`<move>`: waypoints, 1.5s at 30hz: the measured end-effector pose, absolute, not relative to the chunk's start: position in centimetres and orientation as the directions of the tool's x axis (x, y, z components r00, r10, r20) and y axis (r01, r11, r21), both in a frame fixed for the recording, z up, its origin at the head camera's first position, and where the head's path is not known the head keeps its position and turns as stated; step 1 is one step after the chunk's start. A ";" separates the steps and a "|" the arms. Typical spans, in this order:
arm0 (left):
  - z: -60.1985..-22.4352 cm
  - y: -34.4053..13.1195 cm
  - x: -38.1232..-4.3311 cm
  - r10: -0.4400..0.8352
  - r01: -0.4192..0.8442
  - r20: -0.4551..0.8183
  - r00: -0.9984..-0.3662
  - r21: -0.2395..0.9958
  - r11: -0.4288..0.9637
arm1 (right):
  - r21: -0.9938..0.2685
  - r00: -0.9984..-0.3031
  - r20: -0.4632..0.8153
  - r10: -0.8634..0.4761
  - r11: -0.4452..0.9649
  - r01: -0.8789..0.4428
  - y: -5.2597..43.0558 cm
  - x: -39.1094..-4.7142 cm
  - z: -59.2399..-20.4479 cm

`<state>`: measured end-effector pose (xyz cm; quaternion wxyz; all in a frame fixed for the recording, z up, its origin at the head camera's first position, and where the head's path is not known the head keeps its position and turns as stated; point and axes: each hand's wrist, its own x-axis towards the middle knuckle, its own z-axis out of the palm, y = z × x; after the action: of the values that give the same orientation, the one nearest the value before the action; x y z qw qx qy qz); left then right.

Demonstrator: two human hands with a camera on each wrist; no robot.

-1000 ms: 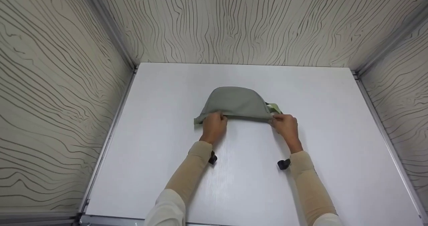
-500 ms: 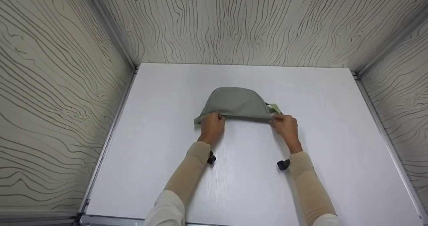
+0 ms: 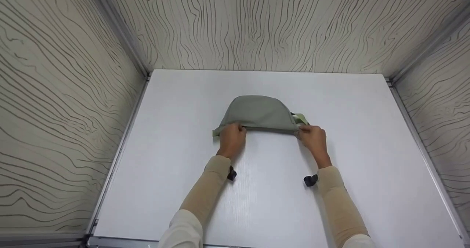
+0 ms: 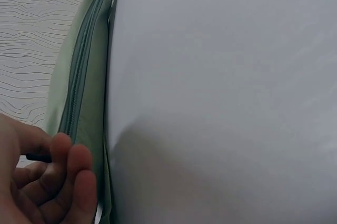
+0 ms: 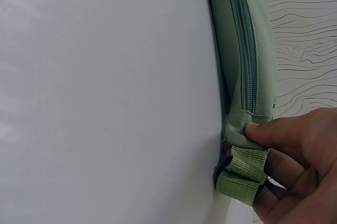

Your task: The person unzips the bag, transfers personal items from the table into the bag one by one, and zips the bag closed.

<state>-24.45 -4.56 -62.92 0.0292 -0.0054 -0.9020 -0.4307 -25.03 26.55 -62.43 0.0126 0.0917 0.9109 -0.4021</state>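
Note:
A sage-green belt bag [image 3: 259, 112] with a curved top lies on the white table, its zipper edge toward the person. My left hand [image 3: 232, 141] is at the left part of that edge, fingers curled. In the left wrist view, a dark zipper pull [image 4: 38, 157] pokes out from between its thumb and fingers, and the zipper [image 4: 79, 71] runs closed from there toward the other hand. My right hand [image 3: 314, 139] pinches the bag's right end, just past the zipper's end. Folded green webbing strap [image 5: 242, 179] sits by those fingers in the right wrist view.
The white tabletop [image 3: 271, 196] spreads around the bag. Wood-grain panels [image 3: 253, 28] stand at the back and both sides, with metal rails along the corners. More green strap [image 3: 301, 117] shows behind the bag's right side.
My left hand has slid slightly left along the zipper edge, mostly in the first half second. The right hand keeps its hold on the bag's right end, and the bag stays in place.

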 end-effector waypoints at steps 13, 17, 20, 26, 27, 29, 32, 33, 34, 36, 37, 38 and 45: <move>-63.0 -5.2 -24.8 -0.019 0.069 0.109 -0.994 0.744 0.665 | -0.725 -0.987 -0.061 0.150 0.673 0.147 26.4 -25.1 -62.5; -63.0 -5.2 -24.8 -0.020 0.061 0.101 -0.995 0.737 0.673 | -0.721 -0.984 -0.078 0.161 0.672 0.167 26.4 -25.1 -62.6; -63.0 -5.4 -24.7 -0.024 0.056 0.096 -0.995 0.744 0.666 | -0.723 -0.983 -0.084 0.161 0.669 0.171 26.4 -25.1 -62.6; -62.8 -5.7 -24.6 -0.042 0.039 0.090 -0.995 0.746 0.665 | -0.729 -0.984 -0.085 0.158 0.663 0.169 26.5 -25.0 -62.6; -62.8 -5.7 -24.6 -0.045 0.036 0.088 -0.995 0.746 0.665 | -0.729 -0.985 -0.080 0.155 0.665 0.164 26.5 -25.0 -62.6; -62.8 -5.8 -24.6 -0.051 0.027 0.081 -0.995 0.747 0.664 | -0.727 -0.986 -0.071 0.153 0.668 0.157 26.5 -25.0 -62.7; -62.8 -5.8 -24.5 -0.053 0.016 0.066 -0.996 0.755 0.656 | -0.727 -0.986 -0.067 0.154 0.669 0.154 26.5 -25.0 -62.7; -62.8 -5.8 -24.5 -0.053 0.012 0.062 -0.997 0.757 0.653 | -0.727 -0.985 -0.067 0.156 0.668 0.156 26.5 -25.0 -62.7; -62.7 -5.9 -24.5 -0.053 0.010 0.059 -0.997 0.759 0.651 | -0.728 -0.985 -0.069 0.159 0.667 0.159 26.4 -25.0 -62.7; -62.7 -6.0 -24.4 -0.046 0.016 0.059 -0.997 0.765 0.643 | -0.730 -0.985 -0.068 0.158 0.665 0.157 26.4 -25.1 -62.7; -62.7 -6.0 -24.4 -0.041 0.022 0.063 -0.997 0.769 0.639 | -0.732 -0.985 -0.066 0.158 0.663 0.156 26.4 -25.1 -62.8; -62.7 -6.1 -24.4 -0.036 0.030 0.067 -0.997 0.774 0.632 | -0.734 -0.986 -0.064 0.157 0.662 0.153 26.4 -25.1 -62.8; -62.5 -6.4 -24.3 -0.026 0.053 0.088 -0.996 0.785 0.617 | -0.735 -0.987 -0.054 0.154 0.663 0.144 26.5 -25.0 -62.7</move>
<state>-24.31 -6.42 -62.46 0.0451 -0.0075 -0.8980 -0.4375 -24.97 26.52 -62.66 -0.0062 0.0815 0.9117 -0.4025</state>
